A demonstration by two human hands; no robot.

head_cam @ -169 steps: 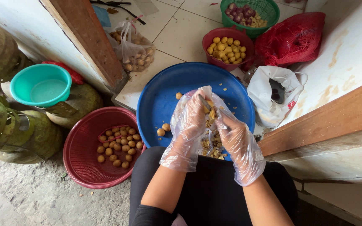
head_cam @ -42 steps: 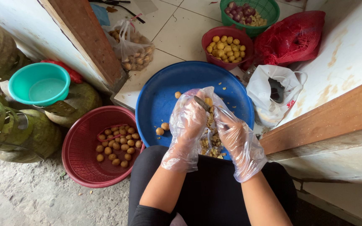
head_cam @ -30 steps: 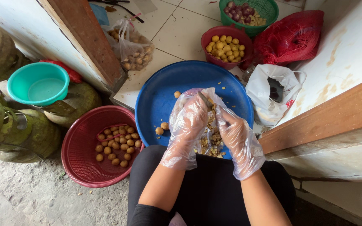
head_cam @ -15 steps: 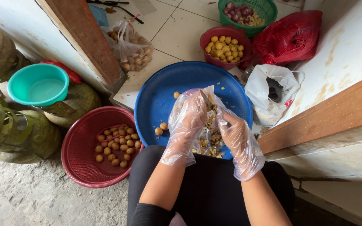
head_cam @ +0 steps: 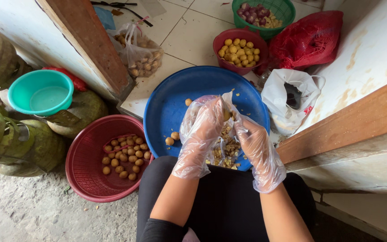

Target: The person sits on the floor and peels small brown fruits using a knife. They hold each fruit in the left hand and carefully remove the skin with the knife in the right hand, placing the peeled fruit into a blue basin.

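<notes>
Both my hands wear loose clear plastic gloves and meet over a large blue basin [head_cam: 171, 103]. My left hand [head_cam: 202, 130] curls around a small round brownish tuber, mostly hidden by the glove. My right hand [head_cam: 254, 143] presses against it from the right; what it holds is hidden. Under the hands lies a heap of brown peel scraps [head_cam: 227, 150], with three loose small tubers [head_cam: 172, 136] on the basin's left side.
A red basket [head_cam: 86, 179] with several unpeeled small tubers sits at left. A red bowl [head_cam: 240, 47] of yellow peeled ones, a green basket [head_cam: 258, 11], a red mesh sack [head_cam: 307, 38], white plastic bag [head_cam: 287, 101], teal bowl [head_cam: 41, 92] and green gas cylinders [head_cam: 5, 143] surround me.
My hands stay together over the basin with only small finger shifts. The view has drifted slightly.
</notes>
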